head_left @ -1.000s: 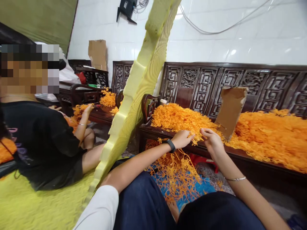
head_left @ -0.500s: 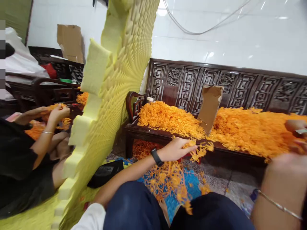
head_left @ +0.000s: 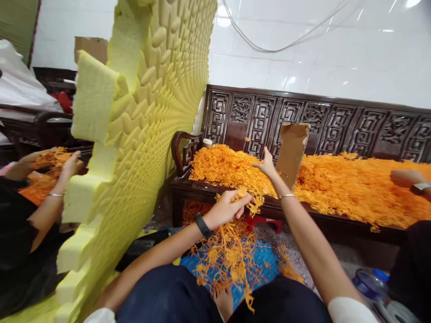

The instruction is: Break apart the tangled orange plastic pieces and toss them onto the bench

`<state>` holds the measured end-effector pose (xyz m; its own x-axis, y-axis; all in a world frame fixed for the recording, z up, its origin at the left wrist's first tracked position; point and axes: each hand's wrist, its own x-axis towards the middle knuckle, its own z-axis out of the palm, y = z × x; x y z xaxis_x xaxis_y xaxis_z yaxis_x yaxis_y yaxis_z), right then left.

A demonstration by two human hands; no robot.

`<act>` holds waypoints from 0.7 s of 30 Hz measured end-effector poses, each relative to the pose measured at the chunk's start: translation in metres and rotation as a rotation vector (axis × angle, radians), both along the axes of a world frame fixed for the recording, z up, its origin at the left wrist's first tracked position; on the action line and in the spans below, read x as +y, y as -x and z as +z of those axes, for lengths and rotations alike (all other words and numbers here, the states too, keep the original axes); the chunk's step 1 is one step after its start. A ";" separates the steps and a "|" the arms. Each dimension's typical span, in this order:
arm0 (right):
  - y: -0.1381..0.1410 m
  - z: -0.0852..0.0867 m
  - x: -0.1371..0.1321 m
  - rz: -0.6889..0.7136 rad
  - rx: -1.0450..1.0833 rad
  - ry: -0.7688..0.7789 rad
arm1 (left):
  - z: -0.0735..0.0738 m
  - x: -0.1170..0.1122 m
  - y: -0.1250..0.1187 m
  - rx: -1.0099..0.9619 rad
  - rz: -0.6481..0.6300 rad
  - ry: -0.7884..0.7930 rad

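Observation:
My left hand (head_left: pixel 226 209), with a black band at the wrist, is closed around a bunch of orange plastic flower sprigs (head_left: pixel 254 204). More tangled orange strands (head_left: pixel 232 255) hang and lie below it, between my knees. My right hand (head_left: pixel 267 163), with a silver bangle at the wrist, reaches over the left heap of loose orange pieces (head_left: pixel 225 163) on the carved wooden bench (head_left: pixel 212 185). Its fingers are apart and hold nothing. A single orange piece (head_left: pixel 248 139) is in the air just past it, in front of the bench back.
A cardboard divider (head_left: pixel 292 154) stands between the left heap and a larger orange heap (head_left: pixel 353 188). A co-worker's hand (head_left: pixel 404 177) touches that heap. A yellow foam mat (head_left: pixel 161 125) stands upright at left; another person works behind it. A red stool (head_left: pixel 264 222) sits under the bench.
My right hand has swung from the far right edge to the left heap, and an orange piece is now in the air. My left hand has shifted slightly left, still gripping the sprigs.

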<state>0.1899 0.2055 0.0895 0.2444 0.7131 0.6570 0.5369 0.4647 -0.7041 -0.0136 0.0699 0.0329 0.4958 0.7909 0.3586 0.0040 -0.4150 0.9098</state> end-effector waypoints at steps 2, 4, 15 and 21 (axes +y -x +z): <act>0.018 -0.026 0.002 0.096 0.077 0.131 | 0.000 0.007 0.010 -0.077 0.075 0.054; 0.036 -0.046 -0.009 0.207 0.136 0.221 | 0.000 0.013 0.018 -0.141 0.147 0.064; 0.061 -0.046 -0.136 0.707 0.284 0.155 | 0.008 0.002 0.029 -0.130 0.256 -0.065; 0.047 -0.038 -0.146 0.518 0.160 -0.005 | 0.009 0.000 0.020 -0.042 0.193 -0.168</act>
<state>0.1433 0.0594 0.0512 -0.0416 0.7640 0.6439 0.1229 0.6435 -0.7555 -0.0334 0.0699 0.0416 0.3230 0.7970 0.5104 0.0614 -0.5558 0.8290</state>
